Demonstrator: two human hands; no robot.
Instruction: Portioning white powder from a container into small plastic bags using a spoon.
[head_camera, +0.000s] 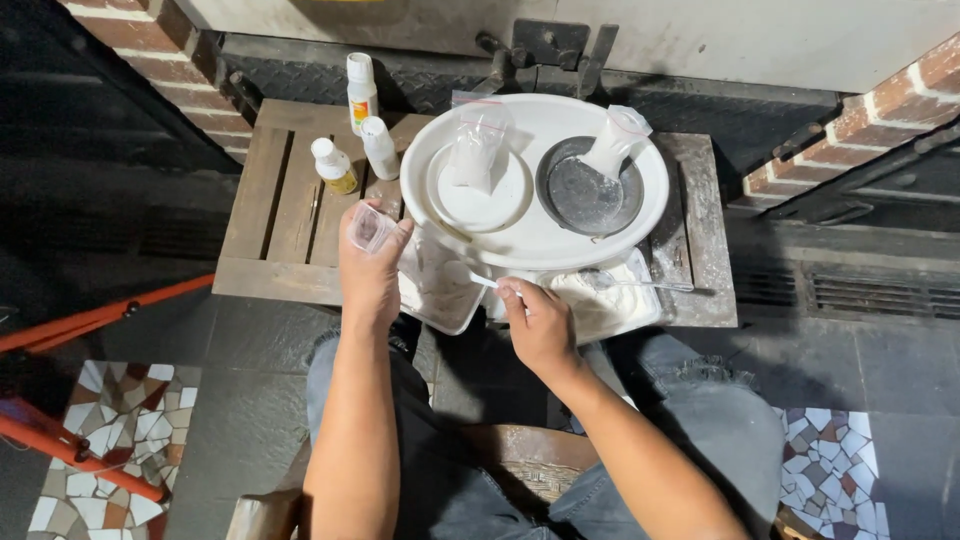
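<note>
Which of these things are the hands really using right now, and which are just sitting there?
In use:
left hand holding a small clear cup
right hand holding a white spoon
tray of white powder

Lying about:
three small bottles
round white tray
two plastic bags
metal spoon

It looks like a spot outside a home. Brick walls stand behind a small wooden table, and broken-tile floor lies below the table.

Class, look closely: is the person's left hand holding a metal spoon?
No: the left hand holds a small clear plastic cup, while the metal spoon lies in a tray.
</note>
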